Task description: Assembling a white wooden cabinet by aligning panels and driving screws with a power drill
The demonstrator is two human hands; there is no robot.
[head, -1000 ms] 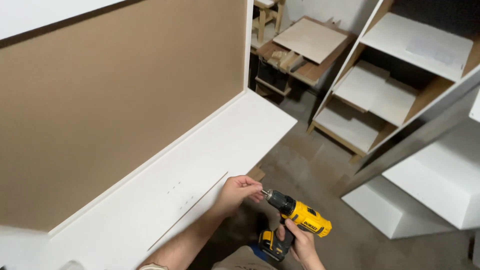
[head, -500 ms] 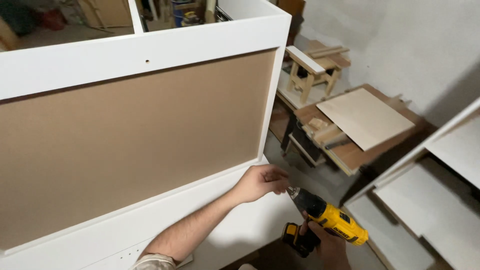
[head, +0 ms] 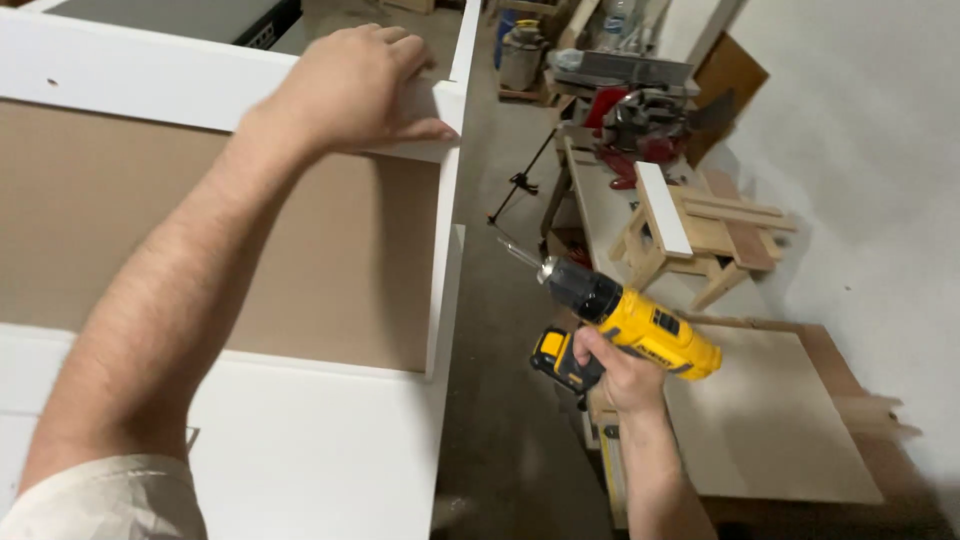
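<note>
A white cabinet frame (head: 300, 440) with a brown back panel (head: 340, 270) lies in front of me. My left hand (head: 350, 90) reaches out and grips the far white rail (head: 120, 80) near its right corner, fingers over the top edge. My right hand (head: 620, 375) holds a yellow and black cordless drill (head: 625, 320) by the handle, to the right of the cabinet's side panel (head: 445, 270). The drill's bit points up and left, toward the cabinet, and touches nothing.
A small wooden stool (head: 700, 235) stands on a bench at the right. A red power tool (head: 640, 120) sits farther back. A tan board (head: 760, 420) lies on a low stack at the lower right. Grey concrete floor (head: 510, 400) runs between cabinet and bench.
My left hand left the drill's bit and moved up to the cabinet's far rail. The view swung upward and right. The drill stays in my right hand.
</note>
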